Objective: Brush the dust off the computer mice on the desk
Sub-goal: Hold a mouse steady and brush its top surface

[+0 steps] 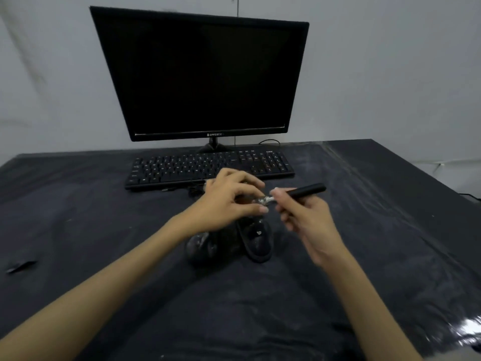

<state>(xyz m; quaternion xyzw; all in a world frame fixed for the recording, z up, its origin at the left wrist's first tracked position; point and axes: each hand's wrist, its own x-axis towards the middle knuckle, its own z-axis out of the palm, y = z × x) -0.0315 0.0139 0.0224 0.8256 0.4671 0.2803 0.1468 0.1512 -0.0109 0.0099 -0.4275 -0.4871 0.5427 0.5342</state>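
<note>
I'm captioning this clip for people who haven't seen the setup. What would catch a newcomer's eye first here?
The big dark monitor fills the back of the desk, with a black keyboard below it. In front, the right hand holds a black brush, its pale tip meeting the left hand. Two black mice lie just beneath the hands.

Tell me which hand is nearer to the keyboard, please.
The left hand. It hovers just in front of the keyboard, its fingers overlapping the near edge in this view. The right hand, holding the black brush, is slightly nearer the person.
</note>
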